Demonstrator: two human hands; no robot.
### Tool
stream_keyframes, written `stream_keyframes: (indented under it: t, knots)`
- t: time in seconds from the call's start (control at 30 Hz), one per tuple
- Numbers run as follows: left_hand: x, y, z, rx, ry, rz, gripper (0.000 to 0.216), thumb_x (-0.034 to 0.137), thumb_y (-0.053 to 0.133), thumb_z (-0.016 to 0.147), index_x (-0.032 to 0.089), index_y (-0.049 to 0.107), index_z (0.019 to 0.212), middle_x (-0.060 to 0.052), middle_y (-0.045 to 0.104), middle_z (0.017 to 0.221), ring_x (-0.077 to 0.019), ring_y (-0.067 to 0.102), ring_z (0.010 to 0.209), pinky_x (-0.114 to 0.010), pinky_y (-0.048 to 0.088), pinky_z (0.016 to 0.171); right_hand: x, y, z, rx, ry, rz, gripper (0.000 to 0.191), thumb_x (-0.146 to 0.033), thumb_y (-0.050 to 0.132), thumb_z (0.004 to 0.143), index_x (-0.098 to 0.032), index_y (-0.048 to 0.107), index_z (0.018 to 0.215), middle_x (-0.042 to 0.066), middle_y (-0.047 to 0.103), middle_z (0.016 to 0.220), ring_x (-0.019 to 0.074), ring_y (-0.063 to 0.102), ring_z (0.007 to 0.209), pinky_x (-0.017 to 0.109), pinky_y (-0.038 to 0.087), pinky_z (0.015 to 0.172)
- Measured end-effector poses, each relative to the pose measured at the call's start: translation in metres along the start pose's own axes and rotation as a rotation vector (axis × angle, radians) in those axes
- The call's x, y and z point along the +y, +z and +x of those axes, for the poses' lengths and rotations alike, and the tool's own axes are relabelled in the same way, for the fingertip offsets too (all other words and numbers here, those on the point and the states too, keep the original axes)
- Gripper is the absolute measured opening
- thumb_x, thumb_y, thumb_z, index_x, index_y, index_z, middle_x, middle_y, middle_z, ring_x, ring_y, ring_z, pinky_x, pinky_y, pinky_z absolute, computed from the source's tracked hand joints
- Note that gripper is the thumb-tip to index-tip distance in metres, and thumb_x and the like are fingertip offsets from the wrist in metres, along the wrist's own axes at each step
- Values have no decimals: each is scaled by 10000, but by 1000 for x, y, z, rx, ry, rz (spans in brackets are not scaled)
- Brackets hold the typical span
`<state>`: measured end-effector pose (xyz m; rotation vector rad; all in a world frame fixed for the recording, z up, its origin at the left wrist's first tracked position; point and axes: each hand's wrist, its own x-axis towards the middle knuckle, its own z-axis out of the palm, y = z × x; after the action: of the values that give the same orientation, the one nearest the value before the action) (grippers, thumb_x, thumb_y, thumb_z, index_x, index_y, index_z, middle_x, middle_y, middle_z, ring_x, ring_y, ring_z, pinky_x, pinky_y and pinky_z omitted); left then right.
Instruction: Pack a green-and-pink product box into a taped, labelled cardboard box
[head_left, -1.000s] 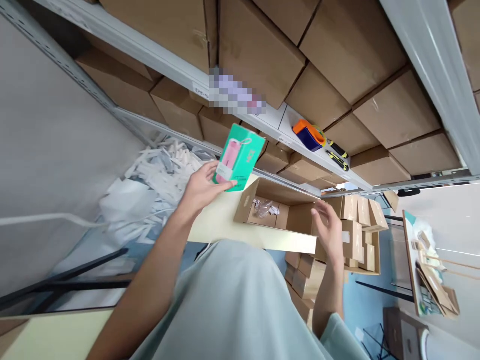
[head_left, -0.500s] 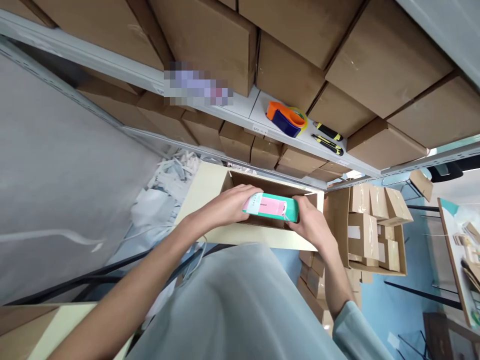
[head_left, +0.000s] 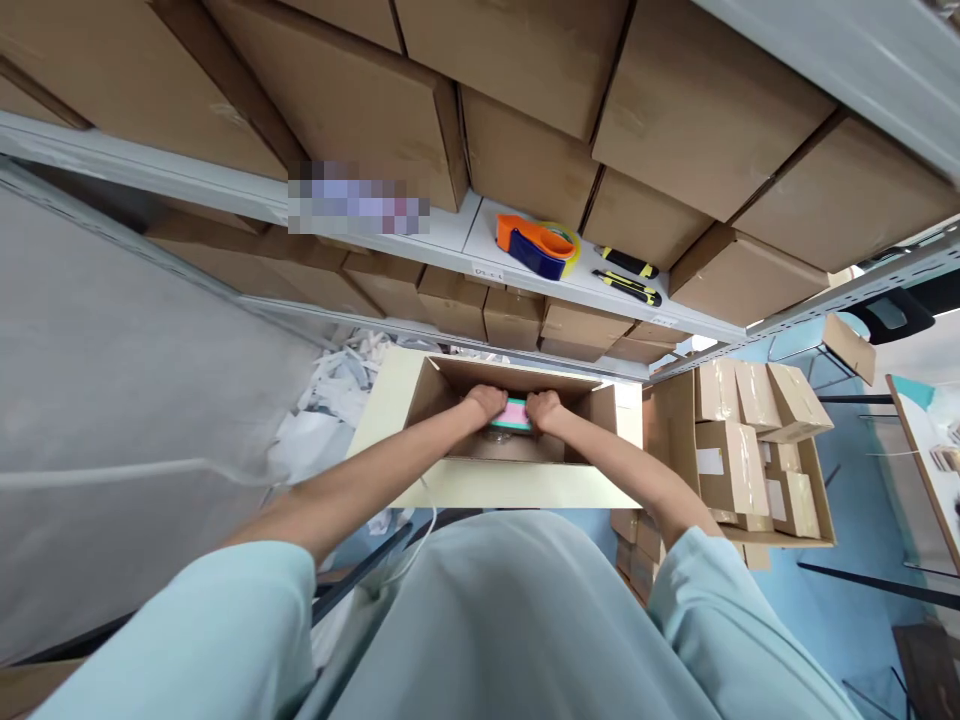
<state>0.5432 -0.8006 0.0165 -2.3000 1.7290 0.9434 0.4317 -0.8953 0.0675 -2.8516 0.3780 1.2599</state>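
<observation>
Both of my arms reach down into an open cardboard box (head_left: 517, 374) that stands on a pale yellow table (head_left: 517, 487). Inside it, a small pink and green package (head_left: 513, 413) is held between my hands, close to the box's far wall. My left hand (head_left: 487, 401) is closed on the package's left end. Its right end is gripped by my right hand (head_left: 543, 407). Beneath the package shows something round and clear, too small to name.
A shelf above holds large cartons (head_left: 525, 140), an orange and blue tape dispenser (head_left: 536, 246) and two black and yellow utility knives (head_left: 628, 275). Shredded white paper (head_left: 341, 385) lies at the left. At the right, a big carton (head_left: 671, 450) is full of smaller boxes.
My hands have lowered the pink and green package from the box's opening down into it, toward the far wall. The view has shifted slightly.
</observation>
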Motion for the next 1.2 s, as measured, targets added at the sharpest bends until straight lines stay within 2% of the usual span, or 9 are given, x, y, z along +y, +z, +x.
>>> stream_keyframes:
  t: [0.2, 0.47, 0.6, 0.7, 0.77, 0.83, 0.9, 1.0, 1.2]
  knots:
    - [-2, 18, 2, -6, 3, -47, 446, 433, 748, 1054, 183, 682, 1418, -129, 694, 1429, -293, 719, 1225, -509, 645, 1025, -5, 28, 9, -31, 31, 2, 414, -424, 752, 1083, -184, 692, 1415, 115, 724, 1420, 273, 750, 1219, 504, 657, 1044]
    - [6, 5, -22, 45, -30, -110, 391, 403, 744, 1060, 176, 706, 1375, -134, 722, 1383, -279, 735, 1198, -509, 643, 1030, -7, 14, -15, 1, 62, 76, 438, -375, 813, 1038, -159, 701, 1403, 144, 751, 1395, 294, 757, 1235, 487, 645, 1056]
    - [3, -13, -66, 163, 11, -171, 336, 187, 735, 984, 134, 779, 1312, -226, 774, 1315, -369, 754, 1262, -506, 607, 1099, 5, -4, -68, 99, 77, 143, 483, -350, 823, 1016, -103, 696, 1412, 240, 790, 1338, 362, 781, 1244, 435, 638, 1011]
    - [-3, -16, -125, 323, 91, -248, 514, 223, 614, 1037, 238, 662, 1549, -148, 688, 1556, -321, 662, 1448, -445, 544, 1215, 19, 7, -134, 278, 68, 251, 464, -463, 635, 1123, -196, 634, 1503, 174, 768, 1416, 316, 777, 1253, 418, 627, 1023]
    - [-6, -10, -166, 621, 142, -437, 457, 355, 526, 1107, 286, 655, 1540, -83, 712, 1530, -283, 660, 1441, -420, 526, 1247, 27, 27, -175, 628, 54, 628, 372, -492, 624, 1110, -257, 711, 1386, 106, 811, 1292, 267, 802, 1117, 390, 639, 974]
    - [-8, 1, -199, 887, 4, -571, 431, 461, 530, 1108, 297, 675, 1479, -76, 718, 1503, -297, 649, 1447, -463, 502, 1287, 32, 52, -204, 960, 230, 891, 403, -588, 662, 1053, -247, 754, 1246, 114, 807, 1229, 261, 781, 1045, 391, 647, 907]
    - [-8, 13, -219, 1030, -230, -714, 472, 515, 587, 1068, 283, 654, 1474, -101, 690, 1522, -312, 672, 1410, -489, 559, 1241, 35, 74, -216, 1136, 474, 1069, 529, -661, 735, 954, -208, 747, 1227, 148, 799, 1229, 273, 763, 1027, 408, 646, 871]
    - [-7, 28, -225, 1016, -448, -944, 562, 548, 688, 970, 253, 645, 1446, -131, 691, 1493, -312, 748, 1265, -471, 683, 1049, 34, 95, -215, 1068, 621, 1304, 704, -720, 790, 826, -152, 740, 1239, 178, 817, 1159, 287, 770, 986, 437, 646, 873]
    - [-3, 32, -221, 881, -408, -991, 470, 516, 687, 913, 237, 717, 1290, -102, 770, 1308, -271, 802, 1022, -414, 704, 931, 20, 96, -209, 976, 534, 1321, 618, -669, 795, 830, -172, 775, 1196, 167, 831, 1174, 255, 766, 891, 412, 644, 813]
